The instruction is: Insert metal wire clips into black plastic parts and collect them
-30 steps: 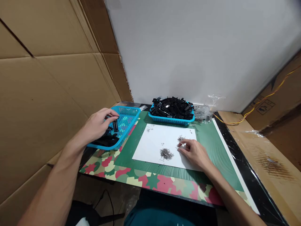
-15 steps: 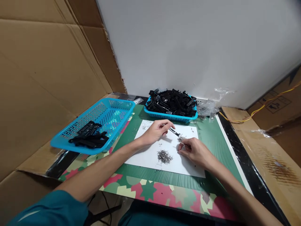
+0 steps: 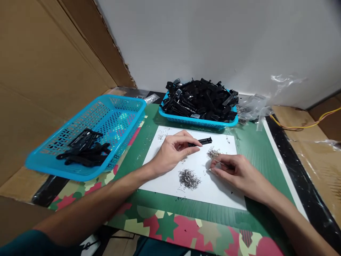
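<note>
Above a white sheet (image 3: 160, 177), my left hand (image 3: 177, 149) grips one end of a slim black plastic part (image 3: 205, 141) between thumb and fingers. My right hand (image 3: 234, 170) is pinched on a thin metal tool (image 3: 218, 161), partly hidden by the fingers, at the sheet's right side. Just beyond my right fingertips is a small pile of tiny metal pieces (image 3: 213, 153). A larger pile of small metal springs or clips (image 3: 188, 178) lies between the hands, nearer the front.
A blue basket (image 3: 198, 121) heaped with black parts stands at the back. Another blue basket (image 3: 64, 174) at the left holds several black parts. Clear plastic bags (image 3: 253, 108) lie at the back right, near a yellow cable (image 3: 301, 127). Cardboard walls the left side.
The view has moved closer and shifted. The black part has turned from slanting down to nearly level, pointing right. My right hand is slightly farther from it, still pinching the thin tool.
</note>
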`<move>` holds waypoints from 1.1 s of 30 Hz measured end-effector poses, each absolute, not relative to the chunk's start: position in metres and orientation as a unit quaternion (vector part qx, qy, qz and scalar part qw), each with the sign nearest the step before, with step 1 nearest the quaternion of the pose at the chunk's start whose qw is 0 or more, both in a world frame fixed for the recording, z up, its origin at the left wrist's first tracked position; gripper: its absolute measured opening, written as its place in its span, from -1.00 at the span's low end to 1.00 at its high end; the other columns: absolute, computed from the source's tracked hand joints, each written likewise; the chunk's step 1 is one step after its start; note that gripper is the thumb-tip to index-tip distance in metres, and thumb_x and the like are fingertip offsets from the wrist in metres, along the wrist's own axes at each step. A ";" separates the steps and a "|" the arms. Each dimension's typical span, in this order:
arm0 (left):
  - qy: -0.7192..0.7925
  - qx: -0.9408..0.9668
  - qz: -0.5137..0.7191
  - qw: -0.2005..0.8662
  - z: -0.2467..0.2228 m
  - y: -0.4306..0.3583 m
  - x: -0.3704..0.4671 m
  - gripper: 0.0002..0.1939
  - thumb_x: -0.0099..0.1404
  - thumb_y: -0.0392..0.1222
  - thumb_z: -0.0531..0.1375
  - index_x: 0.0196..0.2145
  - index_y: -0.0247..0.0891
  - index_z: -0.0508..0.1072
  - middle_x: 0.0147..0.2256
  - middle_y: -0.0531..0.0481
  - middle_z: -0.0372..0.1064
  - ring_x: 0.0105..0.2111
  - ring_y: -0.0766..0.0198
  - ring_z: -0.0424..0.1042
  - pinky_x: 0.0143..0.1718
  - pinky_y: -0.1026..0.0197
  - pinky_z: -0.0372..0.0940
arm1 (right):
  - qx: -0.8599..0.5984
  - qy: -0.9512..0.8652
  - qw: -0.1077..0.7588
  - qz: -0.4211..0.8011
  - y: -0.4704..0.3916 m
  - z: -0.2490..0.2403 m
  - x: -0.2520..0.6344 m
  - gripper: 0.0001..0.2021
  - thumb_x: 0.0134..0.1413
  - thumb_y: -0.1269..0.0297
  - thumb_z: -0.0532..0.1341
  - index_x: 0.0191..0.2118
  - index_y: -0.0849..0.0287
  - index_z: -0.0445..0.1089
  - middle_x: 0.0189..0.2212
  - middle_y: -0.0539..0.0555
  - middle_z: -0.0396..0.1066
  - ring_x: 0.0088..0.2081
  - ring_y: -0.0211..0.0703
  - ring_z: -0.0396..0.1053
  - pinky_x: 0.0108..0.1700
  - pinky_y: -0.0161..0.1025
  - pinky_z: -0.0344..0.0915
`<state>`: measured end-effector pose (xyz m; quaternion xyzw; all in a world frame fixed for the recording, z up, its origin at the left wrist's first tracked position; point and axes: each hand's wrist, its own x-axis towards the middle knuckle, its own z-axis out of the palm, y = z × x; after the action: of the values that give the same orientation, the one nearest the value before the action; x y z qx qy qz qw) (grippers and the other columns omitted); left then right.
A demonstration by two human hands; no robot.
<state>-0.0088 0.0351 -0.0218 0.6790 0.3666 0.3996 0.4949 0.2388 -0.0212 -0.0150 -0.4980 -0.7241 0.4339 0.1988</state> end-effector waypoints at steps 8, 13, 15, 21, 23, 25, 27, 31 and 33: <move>0.371 0.691 0.360 0.505 -0.017 0.032 -0.011 -0.75 0.48 -0.06 0.26 -0.05 -0.20 0.67 -0.22 -0.08 0.42 -0.31 0.30 0.35 -0.38 0.25 0.24 | -0.546 -0.743 0.158 0.354 -0.026 -0.019 0.230 -0.84 0.27 0.17 0.28 -0.25 0.02 0.63 -0.62 -0.08 0.35 -0.57 -0.24 0.21 -0.47 -0.28 0.07; 0.362 0.683 0.335 0.538 -0.017 0.024 -0.011 -0.75 0.52 -0.06 0.20 0.04 -0.16 0.56 -0.07 -0.06 0.42 -0.33 0.36 0.35 -0.35 0.27 0.25 | -0.535 -0.753 0.159 0.347 -0.029 -0.016 0.228 -0.85 0.27 0.23 0.26 -0.27 0.07 0.60 -0.62 -0.07 0.36 -0.57 -0.25 0.23 -0.47 -0.29 0.06; 0.354 0.682 0.329 0.549 -0.018 0.022 -0.010 -0.77 0.53 -0.06 0.18 0.01 -0.18 0.54 -0.05 -0.07 0.42 -0.34 0.37 0.34 -0.33 0.26 0.26 | -0.532 -0.755 0.162 0.347 -0.030 -0.016 0.227 -0.86 0.26 0.26 0.26 -0.26 0.08 0.60 -0.62 -0.08 0.36 -0.57 -0.25 0.23 -0.48 -0.29 0.05; 0.344 0.715 0.330 0.512 -0.018 0.020 -0.009 -0.79 0.51 -0.07 0.21 -0.09 -0.22 0.56 -0.08 -0.09 0.42 -0.18 0.25 0.38 -0.23 0.23 0.27 | -0.522 -0.737 0.176 0.391 -0.031 -0.016 0.229 -0.86 0.29 0.24 0.25 -0.28 0.10 0.53 -0.55 -0.07 0.38 -0.53 -0.25 0.23 -0.45 -0.30 0.12; 0.343 0.719 0.327 0.508 -0.017 0.019 -0.009 -0.80 0.50 -0.07 0.22 -0.10 -0.22 0.56 -0.09 -0.08 0.40 -0.20 0.26 0.38 -0.21 0.22 0.27 | -0.509 -0.724 0.209 0.416 -0.032 -0.014 0.229 -0.86 0.34 0.24 0.22 -0.26 0.10 0.49 -0.49 -0.06 0.39 -0.48 -0.25 0.24 -0.41 -0.30 0.18; 0.341 0.724 0.322 0.506 -0.015 0.018 -0.009 -0.82 0.49 -0.07 0.24 -0.12 -0.22 0.56 -0.10 -0.05 0.38 -0.23 0.29 0.36 -0.22 0.23 0.26 | -0.486 -0.721 0.255 0.422 -0.033 -0.013 0.229 -0.85 0.39 0.24 0.19 -0.24 0.11 0.45 -0.43 -0.04 0.38 -0.44 -0.25 0.25 -0.38 -0.31 0.21; 0.332 0.738 0.314 0.498 -0.013 0.016 -0.009 -0.83 0.48 -0.08 0.25 -0.14 -0.22 0.56 -0.13 -0.04 0.35 -0.24 0.30 0.35 -0.23 0.24 0.26 | -0.463 -0.730 0.308 0.398 -0.035 -0.012 0.227 -0.86 0.41 0.24 0.18 -0.20 0.11 0.45 -0.33 0.01 0.40 -0.40 -0.25 0.26 -0.37 -0.30 0.23; 0.306 0.768 0.298 0.478 -0.011 0.014 -0.009 -0.85 0.49 -0.12 0.24 -0.13 -0.22 0.56 -0.14 -0.06 0.34 -0.20 0.26 0.37 -0.21 0.23 0.27 | -0.437 -0.734 0.383 0.352 -0.036 -0.013 0.224 -0.89 0.42 0.27 0.19 -0.15 0.10 0.46 -0.17 0.08 0.45 -0.36 -0.24 0.32 -0.38 -0.29 0.26; 0.301 0.775 0.292 0.473 -0.011 0.012 -0.010 -0.85 0.49 -0.12 0.23 -0.11 -0.21 0.56 -0.13 -0.07 0.33 -0.19 0.25 0.38 -0.22 0.23 0.28 | -0.432 -0.725 0.393 0.364 -0.037 -0.015 0.222 -0.89 0.42 0.27 0.19 -0.15 0.12 0.46 -0.20 0.08 0.48 -0.40 -0.27 0.34 -0.42 -0.29 0.26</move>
<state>-0.0101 0.0125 -0.0108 0.7746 0.3012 0.2922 0.4732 0.2222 -0.0374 -0.0154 -0.4323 -0.7251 0.3641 0.3934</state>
